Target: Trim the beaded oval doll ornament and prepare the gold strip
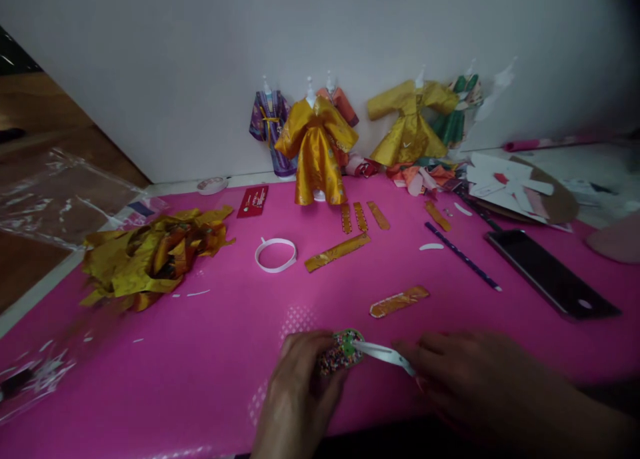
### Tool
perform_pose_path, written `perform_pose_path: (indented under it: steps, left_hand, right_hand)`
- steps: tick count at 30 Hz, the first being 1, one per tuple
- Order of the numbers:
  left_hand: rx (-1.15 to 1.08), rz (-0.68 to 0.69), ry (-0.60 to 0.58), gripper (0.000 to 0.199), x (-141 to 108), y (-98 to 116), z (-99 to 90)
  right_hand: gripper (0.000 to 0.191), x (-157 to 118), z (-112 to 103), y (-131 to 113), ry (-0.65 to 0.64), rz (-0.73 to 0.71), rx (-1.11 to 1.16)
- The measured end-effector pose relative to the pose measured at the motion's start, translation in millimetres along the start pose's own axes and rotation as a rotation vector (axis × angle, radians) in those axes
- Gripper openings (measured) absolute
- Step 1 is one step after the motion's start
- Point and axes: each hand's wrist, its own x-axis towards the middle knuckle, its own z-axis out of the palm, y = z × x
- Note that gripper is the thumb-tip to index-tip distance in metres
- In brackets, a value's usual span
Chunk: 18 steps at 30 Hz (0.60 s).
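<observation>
My left hand [297, 392] is wrapped round a small round container of tiny multicoloured beads [330, 361], with a green patch inside its far rim. My right hand [465, 372], somewhat blurred, grips white tweezers [384, 353]. Their tip reaches into the container at the green patch; whether a bead is caught there cannot be made out. Just beyond the hands lies a gold fabric strip [400, 301] with a pale beaded edge at one end. Farther back is a longer plain gold strip [337, 252], with several shorter strips [360, 217] behind it, some edged with beads.
Doll-sized robes stand by the white wall, a gold one [320, 155] foremost. Crumpled gold fabric [150, 252] and clear plastic [65, 192] lie left. A white ring [276, 255] sits mid-table. A dark pencil [463, 255], a phone [550, 269] and paper cutouts [505, 185] lie right.
</observation>
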Motion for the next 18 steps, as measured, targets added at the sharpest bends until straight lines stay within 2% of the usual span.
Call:
perform_pose_path:
  steps: [7, 15, 18]
  left_hand:
    - [0.222, 0.006, 0.128, 0.016, -2, -9, 0.3]
    - [0.343, 0.047, 0.131, 0.018, -5, -22, 3.9]
    - [0.358, 0.052, 0.134, 0.018, -5, -24, 4.4]
  right_hand:
    - [0.027, -13, -4, 15, -0.081, 0.117, -0.057]
    - [0.026, -28, 4, 36, -0.045, 0.164, -0.154]
    - [0.019, -29, 4, 40, -0.035, 0.166, -0.133]
